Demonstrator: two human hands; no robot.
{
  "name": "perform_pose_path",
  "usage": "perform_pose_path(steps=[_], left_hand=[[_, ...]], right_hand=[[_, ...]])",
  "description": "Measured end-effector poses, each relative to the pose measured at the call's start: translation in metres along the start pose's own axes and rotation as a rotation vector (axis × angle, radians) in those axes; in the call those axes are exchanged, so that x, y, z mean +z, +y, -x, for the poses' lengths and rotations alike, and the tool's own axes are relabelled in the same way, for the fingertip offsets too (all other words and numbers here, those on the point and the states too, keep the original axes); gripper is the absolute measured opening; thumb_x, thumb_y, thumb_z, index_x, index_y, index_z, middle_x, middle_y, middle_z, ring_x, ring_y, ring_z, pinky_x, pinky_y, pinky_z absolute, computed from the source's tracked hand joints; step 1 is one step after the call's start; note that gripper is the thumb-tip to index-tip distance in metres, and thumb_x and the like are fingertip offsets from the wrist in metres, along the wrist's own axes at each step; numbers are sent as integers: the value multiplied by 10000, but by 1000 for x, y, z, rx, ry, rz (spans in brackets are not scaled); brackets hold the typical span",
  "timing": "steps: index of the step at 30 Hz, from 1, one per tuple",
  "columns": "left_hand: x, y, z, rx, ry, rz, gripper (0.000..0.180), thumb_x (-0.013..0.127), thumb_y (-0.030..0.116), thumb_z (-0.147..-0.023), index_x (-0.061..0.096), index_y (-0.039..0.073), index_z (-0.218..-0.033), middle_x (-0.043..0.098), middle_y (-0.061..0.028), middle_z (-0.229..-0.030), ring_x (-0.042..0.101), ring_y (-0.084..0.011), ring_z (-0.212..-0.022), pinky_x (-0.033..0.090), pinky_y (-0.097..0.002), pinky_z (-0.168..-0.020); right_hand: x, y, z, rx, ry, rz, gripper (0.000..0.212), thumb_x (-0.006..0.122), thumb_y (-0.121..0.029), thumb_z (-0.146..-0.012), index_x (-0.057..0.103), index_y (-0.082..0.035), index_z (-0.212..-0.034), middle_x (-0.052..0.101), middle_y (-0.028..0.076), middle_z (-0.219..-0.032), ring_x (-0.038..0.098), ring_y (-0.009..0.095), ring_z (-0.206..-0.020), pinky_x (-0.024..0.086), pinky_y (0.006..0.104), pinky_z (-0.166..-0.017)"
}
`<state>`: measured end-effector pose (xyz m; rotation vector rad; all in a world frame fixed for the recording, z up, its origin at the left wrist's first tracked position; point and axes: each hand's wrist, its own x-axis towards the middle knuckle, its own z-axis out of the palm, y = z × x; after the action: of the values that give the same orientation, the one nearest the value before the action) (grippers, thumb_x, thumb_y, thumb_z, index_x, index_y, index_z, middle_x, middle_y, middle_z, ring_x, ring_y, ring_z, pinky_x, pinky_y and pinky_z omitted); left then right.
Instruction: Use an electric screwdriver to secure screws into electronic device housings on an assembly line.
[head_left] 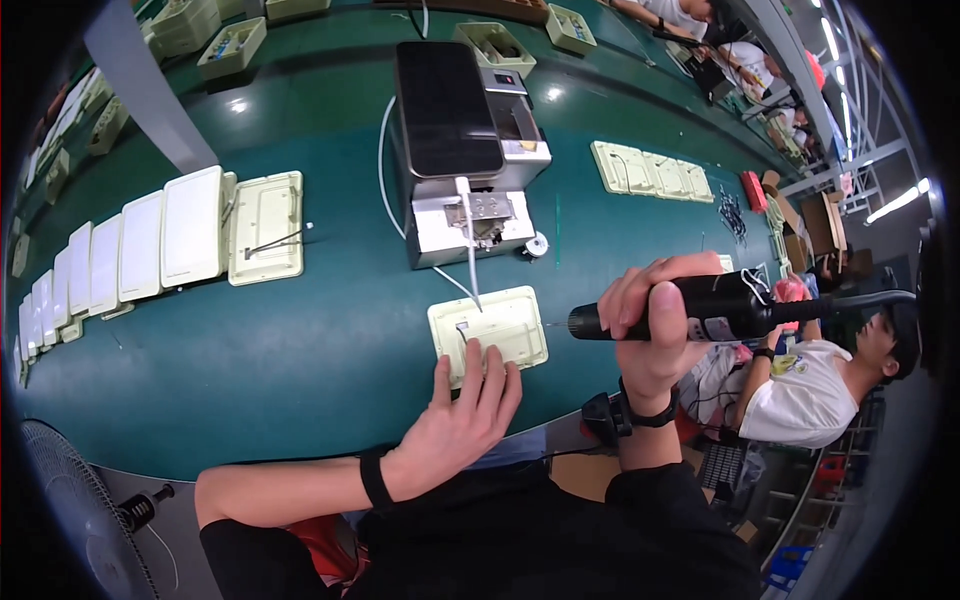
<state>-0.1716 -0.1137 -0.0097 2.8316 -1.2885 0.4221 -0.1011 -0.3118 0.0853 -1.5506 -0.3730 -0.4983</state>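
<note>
A cream plastic panel (515, 318) lies face down on the green bench in front of me, its ribbed inner side and a short dark wire showing. My left hand (462, 405) rests on its near left part with the fingers spread. Gripped in my right hand (655, 310) is a black electric screwdriver (725, 305), held level, its thin bit pointing left at the panel's right edge. Whether the bit touches the panel I cannot tell. Beyond the panel stands a metal screw feeder (470, 225) with a white cable hanging in front of it.
A smartphone (447, 110) lies on the feeder. At left a row of overlapping white panels (140, 245) ends beside an open cream housing (267, 228). More housings (652, 172) and dark screws or wires (733, 217) are at right. Another person (815, 390) sits at right; a fan (80, 510) stands lower left.
</note>
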Motion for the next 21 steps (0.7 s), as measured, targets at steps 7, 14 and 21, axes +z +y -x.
perform_pose_path(steps=[7, 14, 21], left_hand=[[5, 3, -3, 9, 7, -46, 465, 601, 258, -937, 618, 15, -1334, 638, -218, -1331, 635, -396, -1264, 591, -509, -942], [0, 0, -6, 22, -32, -25, 472, 597, 255, -937, 619, 10, -1340, 637, -216, -1332, 638, -382, -1246, 587, -513, -950], [-5, 6, 4, 6, -86, 8, 494, 573, 258, -952, 602, 3, -1374, 622, -240, -1347, 621, -385, -1234, 576, -519, -975]], right_hand=[[-4, 10, 6, 6, 26, -43, 177, 607, -177, -1019, 493, -49, -1063, 498, 54, -660, 457, 142, -498, 445, 324, -485], [-1, 21, 10, 28, 32, -20, 182, 595, -173, -1029, 466, -46, -1025, 503, 61, -663, 456, 141, -496, 456, 325, -492], [-2, 30, 11, 17, 64, -29, 193, 597, -174, -1031, 453, -46, -1012, 498, 61, -660, 447, 139, -492, 461, 327, -495]])
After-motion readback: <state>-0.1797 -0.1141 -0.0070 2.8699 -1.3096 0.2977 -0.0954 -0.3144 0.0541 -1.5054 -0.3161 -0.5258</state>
